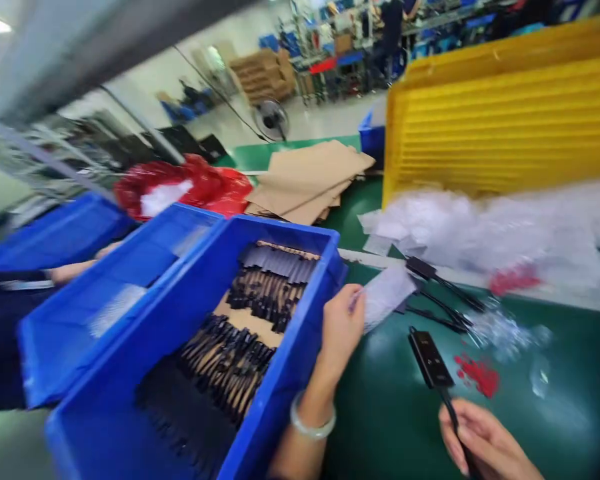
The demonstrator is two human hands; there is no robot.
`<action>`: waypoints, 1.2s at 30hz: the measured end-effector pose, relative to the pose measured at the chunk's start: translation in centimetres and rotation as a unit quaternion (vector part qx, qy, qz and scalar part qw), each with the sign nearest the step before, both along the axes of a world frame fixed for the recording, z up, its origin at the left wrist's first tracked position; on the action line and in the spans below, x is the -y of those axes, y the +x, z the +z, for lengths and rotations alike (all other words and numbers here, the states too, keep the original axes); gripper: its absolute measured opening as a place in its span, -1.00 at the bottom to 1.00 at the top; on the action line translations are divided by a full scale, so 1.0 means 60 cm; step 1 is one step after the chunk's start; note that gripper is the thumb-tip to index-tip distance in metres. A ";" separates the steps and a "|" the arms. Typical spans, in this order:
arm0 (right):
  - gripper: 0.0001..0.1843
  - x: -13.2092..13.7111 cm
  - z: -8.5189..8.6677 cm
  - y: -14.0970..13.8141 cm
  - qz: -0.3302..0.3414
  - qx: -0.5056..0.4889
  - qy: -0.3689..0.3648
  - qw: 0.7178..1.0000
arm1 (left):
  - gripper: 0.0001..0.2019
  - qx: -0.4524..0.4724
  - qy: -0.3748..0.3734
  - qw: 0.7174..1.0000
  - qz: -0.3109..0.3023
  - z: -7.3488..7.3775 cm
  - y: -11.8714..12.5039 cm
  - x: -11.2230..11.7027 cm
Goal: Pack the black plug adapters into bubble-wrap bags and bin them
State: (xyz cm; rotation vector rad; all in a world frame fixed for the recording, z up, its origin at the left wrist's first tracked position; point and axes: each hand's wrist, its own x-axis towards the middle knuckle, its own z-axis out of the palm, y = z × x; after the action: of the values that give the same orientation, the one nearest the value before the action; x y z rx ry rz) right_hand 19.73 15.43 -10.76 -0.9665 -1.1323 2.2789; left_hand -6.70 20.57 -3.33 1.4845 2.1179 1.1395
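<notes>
The black adapter (430,359) lies flat on the green table (395,427), and your right hand (485,443) has its fingers clenched around the adapter's cable just below the body. Your left hand (341,328) pinches a clear plastic bag (387,295) while resting against the wall of the blue bin (285,380), which is filled with rows of black cabled parts. Red scraps (477,375) lie just beside the adapter. A heap of clear bags (480,227) sits farther back, in front of a yellow crate (505,127). A co-worker's hand (73,271) rests at a second blue bin (80,333).
</notes>
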 end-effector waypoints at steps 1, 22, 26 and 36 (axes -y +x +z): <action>-0.52 0.004 0.013 -0.002 0.008 -0.025 0.001 1.000 | -0.89 0.008 -0.021 1.000 0.004 -0.015 -0.005 0.020; -0.62 -0.006 0.061 -0.003 0.041 0.010 0.096 0.994 | -0.88 -0.158 -0.052 0.977 -0.136 -0.092 0.078 0.071; -0.63 -0.002 0.072 0.004 0.047 0.047 0.132 0.989 | -0.79 -0.172 -0.070 0.970 -0.154 -0.096 0.083 0.069; -0.63 0.011 0.065 0.005 0.102 0.091 0.193 0.972 | -0.92 -0.101 -0.137 0.982 -0.081 -0.105 0.091 0.097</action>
State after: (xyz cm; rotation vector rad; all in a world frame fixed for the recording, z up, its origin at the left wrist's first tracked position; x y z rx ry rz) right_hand 20.04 14.77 -6.87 -0.9484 -1.7475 2.0317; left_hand -1.27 14.76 -9.60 1.6585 2.1301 0.6339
